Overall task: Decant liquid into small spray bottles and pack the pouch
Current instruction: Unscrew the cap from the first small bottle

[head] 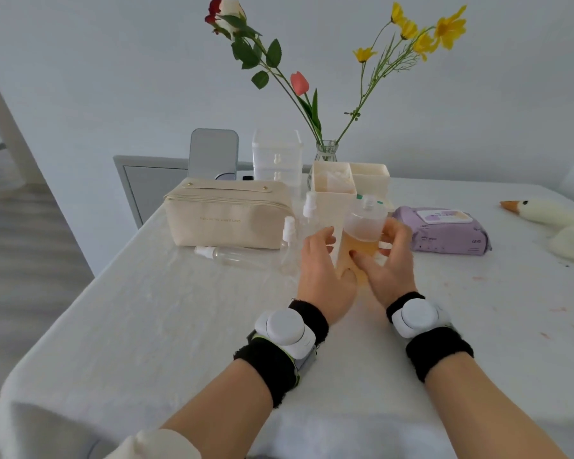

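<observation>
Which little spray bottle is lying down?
The spray bottle in front of the cream pouch, cap pointing left. The other two stand upright.

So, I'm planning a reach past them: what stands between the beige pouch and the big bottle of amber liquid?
In the head view, two upright empty spray bottles stand between the pouch and the large bottle, plus the left hand gripping that bottle.
</observation>
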